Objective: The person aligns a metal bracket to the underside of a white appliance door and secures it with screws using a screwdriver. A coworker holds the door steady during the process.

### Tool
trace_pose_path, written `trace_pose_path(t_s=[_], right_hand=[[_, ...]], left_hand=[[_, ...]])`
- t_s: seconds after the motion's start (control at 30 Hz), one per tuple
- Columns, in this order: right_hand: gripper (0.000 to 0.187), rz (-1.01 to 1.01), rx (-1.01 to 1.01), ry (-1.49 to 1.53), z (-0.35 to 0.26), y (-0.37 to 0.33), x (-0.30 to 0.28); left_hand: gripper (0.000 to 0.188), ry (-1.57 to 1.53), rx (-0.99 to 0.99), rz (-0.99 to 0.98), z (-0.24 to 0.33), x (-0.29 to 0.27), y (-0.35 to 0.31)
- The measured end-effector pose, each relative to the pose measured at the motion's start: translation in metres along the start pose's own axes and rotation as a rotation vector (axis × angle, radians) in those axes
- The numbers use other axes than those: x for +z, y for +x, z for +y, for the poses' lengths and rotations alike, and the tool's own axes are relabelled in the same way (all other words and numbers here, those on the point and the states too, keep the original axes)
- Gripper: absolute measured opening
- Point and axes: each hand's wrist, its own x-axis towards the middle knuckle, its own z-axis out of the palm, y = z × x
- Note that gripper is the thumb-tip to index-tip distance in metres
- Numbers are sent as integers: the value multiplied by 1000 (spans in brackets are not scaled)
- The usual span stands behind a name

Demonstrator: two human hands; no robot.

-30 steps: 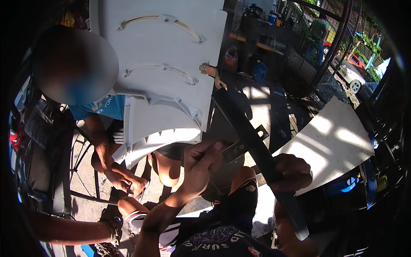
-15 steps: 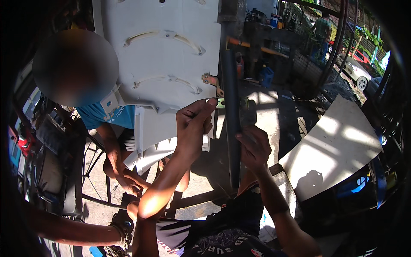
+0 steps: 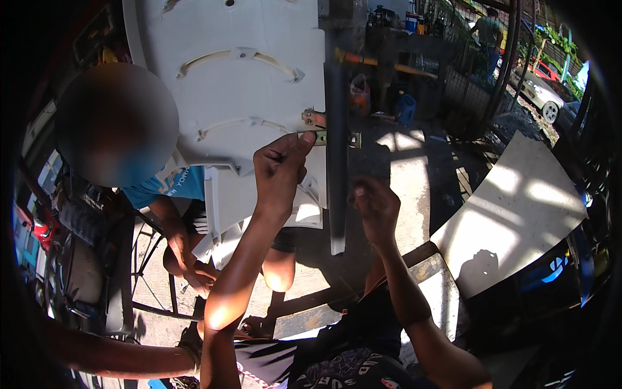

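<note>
My left hand (image 3: 278, 172) is closed, thumb and fingertips pinching one end of a yellowish metal bracket (image 3: 322, 138) with holes. The bracket crosses behind a long black bar (image 3: 337, 175), and its other end shows on the bar's right side. To the right of the bar's lower part is my right hand (image 3: 378, 204), fingers curled and pressed together near the bar's edge. Whatever they may hold is too small to make out. A large white moulded panel (image 3: 259, 91) with curved ribs stands beside the bar. Another metal bracket (image 3: 315, 118) sits at the panel's right edge, just above my left hand.
At the left, a person in a blue shirt (image 3: 175, 185) sits close behind the panel's edge. Another arm (image 3: 123, 353) reaches in at lower left. A pale sheet (image 3: 512, 214) lies at right. A blue jug (image 3: 405, 109) and an orange handle (image 3: 389, 65) are farther back.
My right hand has come off the black bar and now curls beside it. The left hand keeps its pinch on the bracket. Panel and bar appear slightly farther left and up in view.
</note>
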Motion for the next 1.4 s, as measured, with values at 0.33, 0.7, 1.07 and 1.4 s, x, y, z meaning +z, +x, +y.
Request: trace_pose_path(t_s=[0.33,0.7,1.07,1.4], right_hand=[[37,73,-24,-229,7,-2,25],[21,145,-112,-374,-20,-8,34],[20,140,-103,-397,-21,-6,46],[23,186,-265,-463,-5,8,44]], left_hand=[[22,57,7,-78,-17,1,21],[35,55,-8,31,-25,-13,17],[32,66,-87,53,-63,-50,-6],[29,2,-98,67,-68,-63,-15]])
